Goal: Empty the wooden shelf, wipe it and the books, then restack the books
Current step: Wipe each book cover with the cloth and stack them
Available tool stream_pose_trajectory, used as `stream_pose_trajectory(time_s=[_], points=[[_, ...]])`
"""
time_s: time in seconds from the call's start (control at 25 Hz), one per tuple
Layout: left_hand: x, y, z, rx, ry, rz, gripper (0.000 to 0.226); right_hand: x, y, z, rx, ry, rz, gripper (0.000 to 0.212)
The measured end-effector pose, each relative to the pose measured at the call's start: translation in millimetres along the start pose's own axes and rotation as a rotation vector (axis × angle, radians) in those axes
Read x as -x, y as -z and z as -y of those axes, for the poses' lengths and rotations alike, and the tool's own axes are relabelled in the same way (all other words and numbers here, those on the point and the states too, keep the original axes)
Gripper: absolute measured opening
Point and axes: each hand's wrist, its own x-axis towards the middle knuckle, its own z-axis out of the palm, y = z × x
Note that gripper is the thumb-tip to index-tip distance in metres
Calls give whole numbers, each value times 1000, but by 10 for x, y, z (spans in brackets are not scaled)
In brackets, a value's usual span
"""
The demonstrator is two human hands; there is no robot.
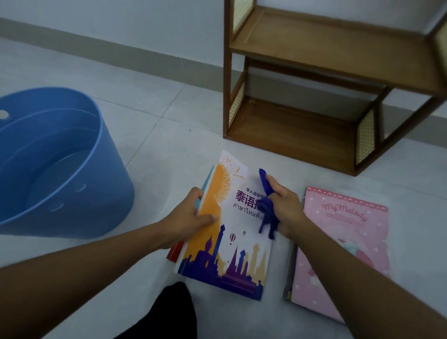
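Observation:
A white, orange and purple book [227, 249] with a skyline on its cover lies on top of a small stack on the floor. My left hand [190, 217] grips its left edge, thumb on the cover. My right hand [284, 208] holds a dark blue cloth [267, 212] bunched against the cover's right side. A pink book [344, 246] lies flat to the right on other books. The wooden shelf [316, 80] stands behind with both boards bare.
A blue plastic tub [53, 162] holding water sits on the floor to the left. A dark trouser leg [169, 321] shows at the bottom. The floor is pale tile, with a white wall and grey skirting behind.

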Motion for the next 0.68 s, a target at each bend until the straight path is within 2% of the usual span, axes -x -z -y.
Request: stream_pose_trajectory(time_s=[0.08, 0.2, 0.28, 0.44, 0.6, 0.68], points=[[131, -6, -182, -14, -89, -12, 31, 134, 58, 222, -385, -228, 26, 32], [343, 38, -591, -127, -181, -30, 26, 506, 92, 574, -511, -287, 92, 27], [517, 106, -873, -193, -239, -36, 24, 760, 72, 831, -540, -233, 136, 22], [948, 246, -1443, -343, -435, -114, 24, 1248, 24, 1524, -557, -111, 194, 25], [1358, 214, -2055, -676, -741, -315, 21, 1838, 146, 2362, -475, 59, 275, 46], [1534, 126, -2305, -807, -887, -399, 21, 2191, 215, 2683, -377, 143, 288, 47]])
